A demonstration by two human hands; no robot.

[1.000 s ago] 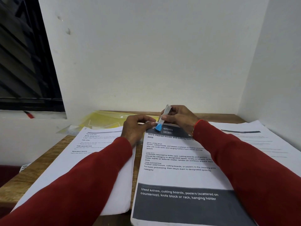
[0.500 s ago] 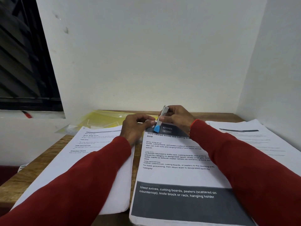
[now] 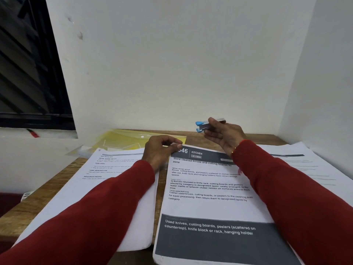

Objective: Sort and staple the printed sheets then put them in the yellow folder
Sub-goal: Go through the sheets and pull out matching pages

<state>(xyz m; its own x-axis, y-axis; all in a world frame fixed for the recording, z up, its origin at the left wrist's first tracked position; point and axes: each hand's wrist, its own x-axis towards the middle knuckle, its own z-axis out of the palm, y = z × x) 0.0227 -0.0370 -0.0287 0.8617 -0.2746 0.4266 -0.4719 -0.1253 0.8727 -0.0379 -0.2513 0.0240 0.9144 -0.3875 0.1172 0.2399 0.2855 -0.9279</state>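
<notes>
Since the earlier frame, I saw the right hand lift the stapler off the corner, thumb and fingers curled round it, above the far table edge. My left hand pinched the top-left corner of the printed sheets, lying centre-near. They looked light, floppy, apt to fan; I judged that corner the best grip. Far left lay the yellow folder.

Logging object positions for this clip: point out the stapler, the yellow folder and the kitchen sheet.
stapler [image 3: 202, 126]: head view, on its blue front end, ahead of the right hand's fingers.
yellow folder [image 3: 124, 139]: head view, on its bare flap.
kitchen sheet [image 3: 206, 205]: head view, on its white middle.
</notes>
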